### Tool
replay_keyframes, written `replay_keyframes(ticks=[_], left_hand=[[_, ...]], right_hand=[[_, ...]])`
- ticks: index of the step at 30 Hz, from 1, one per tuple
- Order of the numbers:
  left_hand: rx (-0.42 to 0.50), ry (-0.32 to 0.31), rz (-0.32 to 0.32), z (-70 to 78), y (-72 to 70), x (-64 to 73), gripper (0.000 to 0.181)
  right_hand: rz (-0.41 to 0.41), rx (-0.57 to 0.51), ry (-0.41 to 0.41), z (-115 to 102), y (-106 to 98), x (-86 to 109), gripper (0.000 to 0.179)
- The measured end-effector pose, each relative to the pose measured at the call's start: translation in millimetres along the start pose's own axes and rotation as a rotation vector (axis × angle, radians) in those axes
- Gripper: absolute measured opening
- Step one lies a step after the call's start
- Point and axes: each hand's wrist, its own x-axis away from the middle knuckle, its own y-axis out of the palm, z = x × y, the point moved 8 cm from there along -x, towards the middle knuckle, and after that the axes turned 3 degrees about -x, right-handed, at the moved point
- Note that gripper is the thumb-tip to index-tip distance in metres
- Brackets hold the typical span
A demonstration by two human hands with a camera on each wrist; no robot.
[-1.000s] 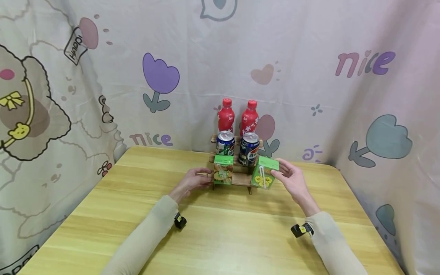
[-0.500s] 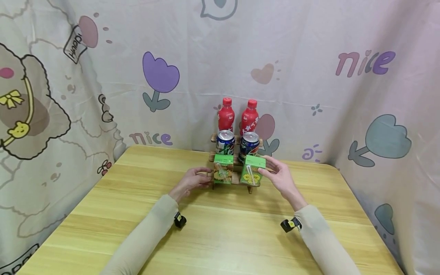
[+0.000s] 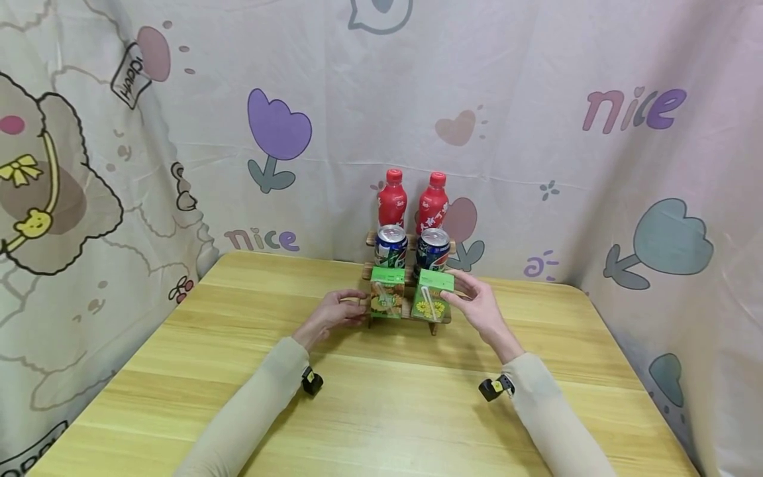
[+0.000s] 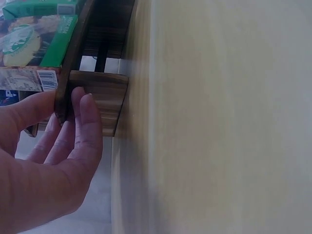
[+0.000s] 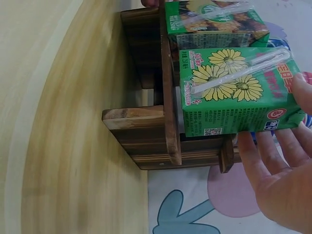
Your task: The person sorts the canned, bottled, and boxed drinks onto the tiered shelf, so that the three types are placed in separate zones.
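Note:
My right hand (image 3: 481, 310) holds a green drink carton (image 3: 430, 308) with yellow flowers and a straw on its front. In the right wrist view the thumb lies on the carton's front face and the fingers along its side. The carton stands on the right of the lowest tier of a small wooden stepped rack (image 5: 141, 131). My left hand (image 3: 335, 313) grips the left end of that rack; the left wrist view has thumb and fingers around the bottom board (image 4: 63, 92). A second carton (image 3: 387, 295), green and brown, stands at the left of this tier.
Two blue drink cans, the left one (image 3: 391, 246) and the right one (image 3: 433, 248), stand on the middle tier. Two red bottles (image 3: 392, 205) occupy the top tier. A printed curtain (image 3: 334, 99) hangs behind the wooden table (image 3: 369, 411).
My right hand has moved left with the flowered carton, bringing it from a tilted position at the rack's right end onto the lowest tier. My left hand has stayed at the rack.

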Motion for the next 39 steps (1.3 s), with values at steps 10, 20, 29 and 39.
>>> replay_keyframes(ticks=[10,20,29,39], left_hand=[[-0.002,-0.005,0.009,1.6,-0.4,1.2,0.04],[-0.006,-0.001,-0.005,3.0,0.7,2.3,0.04],[-0.008,-0.004,0.007,1.2,-1.3,0.3,0.039],[-0.015,-0.009,-0.002,-0.1,-2.4,0.9,0.041]], right_hand=[[-0.02,0.001,0.023,2.1,2.4,-1.9,0.052],[-0.018,0.009,0.031,6.3,3.9,-8.0,0.051],[-0.01,0.047,0.022,0.1,3.9,-9.4,0.05],[0.014,0.048,0.047,4.8,1.3,-9.2,0.053]])
